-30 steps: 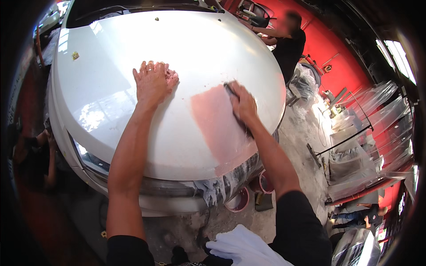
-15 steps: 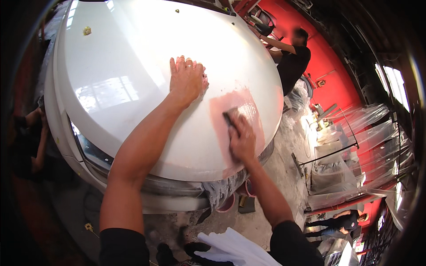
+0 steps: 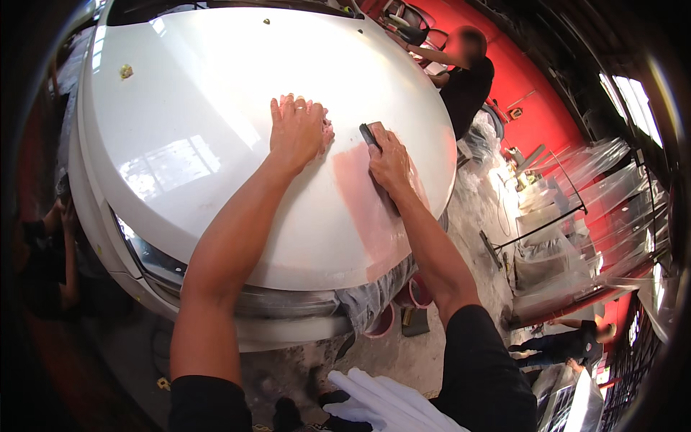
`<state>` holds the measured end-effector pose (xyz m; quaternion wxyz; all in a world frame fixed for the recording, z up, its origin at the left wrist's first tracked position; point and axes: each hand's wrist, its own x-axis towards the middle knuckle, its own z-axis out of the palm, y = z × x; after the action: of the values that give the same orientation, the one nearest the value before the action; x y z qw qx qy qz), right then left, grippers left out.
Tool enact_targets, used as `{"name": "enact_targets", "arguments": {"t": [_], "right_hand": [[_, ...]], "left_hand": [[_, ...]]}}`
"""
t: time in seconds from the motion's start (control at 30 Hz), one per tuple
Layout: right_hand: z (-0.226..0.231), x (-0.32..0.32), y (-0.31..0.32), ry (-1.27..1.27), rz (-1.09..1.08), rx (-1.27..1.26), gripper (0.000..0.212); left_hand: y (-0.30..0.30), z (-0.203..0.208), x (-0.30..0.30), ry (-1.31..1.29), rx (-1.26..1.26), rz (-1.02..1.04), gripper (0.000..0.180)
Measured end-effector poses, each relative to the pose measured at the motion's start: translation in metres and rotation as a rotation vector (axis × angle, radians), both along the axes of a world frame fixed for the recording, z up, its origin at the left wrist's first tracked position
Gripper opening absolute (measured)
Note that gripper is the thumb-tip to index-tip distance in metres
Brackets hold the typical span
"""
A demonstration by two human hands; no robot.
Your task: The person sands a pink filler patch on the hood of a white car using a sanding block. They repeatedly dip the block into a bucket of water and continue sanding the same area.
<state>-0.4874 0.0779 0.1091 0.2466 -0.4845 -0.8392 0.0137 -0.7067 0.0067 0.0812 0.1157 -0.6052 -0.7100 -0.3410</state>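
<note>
While you lean over the front of the white car, your left hand [image 3: 299,133] lies flat on the hood [image 3: 216,129]. Its fingers [image 3: 288,108] are spread a little and press down on the paint, just beside the pink patch [image 3: 367,201]. They hold nothing.

Your right hand [image 3: 391,164] is on the pink patch. Its fingers are curled and pressed together around a small dark block [image 3: 369,134]. The block pokes out past your fingertips and touches the hood at the top end of the patch.

The pink patch is a long strip. It runs from near your hands down to the front edge of the hood. It looks dull and flat, not shiny like the white paint around it. I think most of the strip is already rubbed, since the colour looks even from end to end. The block now sits at the far end, so that end may be the part left to do. The rest of the hood is shiny and looks untouched.

Under the front of the car you can see some round red tubs [image 3: 414,295] on the floor. A white cloth [image 3: 381,403] lies near your knees. Another person in a black shirt [image 3: 468,79] works at the far side of the car, by the red wall [image 3: 547,108]. Clear plastic sheets [image 3: 590,209] hang on your right.
</note>
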Motion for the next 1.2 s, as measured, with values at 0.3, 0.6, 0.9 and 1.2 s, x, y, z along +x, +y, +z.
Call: {"name": "enact_targets", "arguments": {"t": [0.3,0.6,0.9,1.2], "right_hand": [[0.006,-0.023,-0.027,0.024,0.113,-0.091,0.046],[0.006,-0.004,-0.019,0.079,0.097,-0.155,0.047],[0.008,-0.002,0.007,0.026,0.053,0.02,0.039],[-0.028,0.064,0.019,-0.01,0.218,0.253,0.051]], "left_hand": [[-0.002,-0.006,-0.014,0.033,0.026,0.023,0.045],[-0.005,-0.002,-0.008,0.047,0.015,0.012,0.045],[0.007,-0.004,0.0,0.017,0.02,0.003,0.047],[-0.015,0.021,0.006,0.008,-0.144,-0.052,0.1]]}}
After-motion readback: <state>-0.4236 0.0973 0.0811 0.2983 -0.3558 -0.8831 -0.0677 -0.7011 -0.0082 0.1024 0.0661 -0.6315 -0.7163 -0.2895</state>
